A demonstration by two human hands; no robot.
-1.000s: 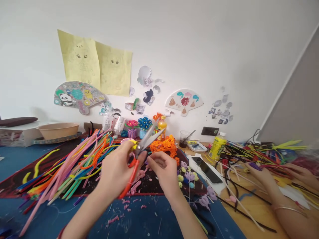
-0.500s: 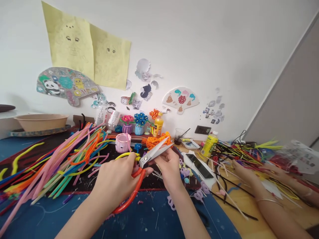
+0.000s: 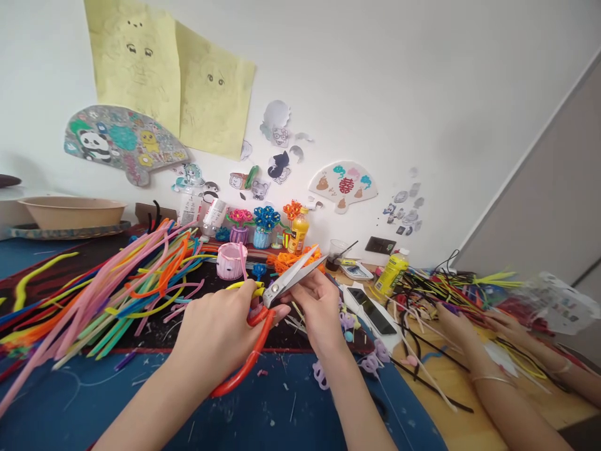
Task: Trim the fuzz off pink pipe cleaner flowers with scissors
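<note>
Left hand (image 3: 213, 329) is curled round the scissors (image 3: 275, 289), centre frame, blades slightly apart; right hand (image 3: 317, 310) half-closed behind, can't tell on what. A slip while closing could nick its fingertips

The scissors (image 3: 297, 275) have smooth metal blades with a soft sheen and glossy red plastic handles. Fuzzy, matt pipe cleaners (image 3: 79, 300) lie to the left. The blue mat (image 3: 235, 419) looks matt, flecked with scraps, and the worktop (image 3: 451, 401) on the right is smooth, wood-grained. The phone (image 3: 373, 311) has a glossy dark face; the yellow sheets (image 3: 216, 94) on the wall are matt, creased paper.
</note>
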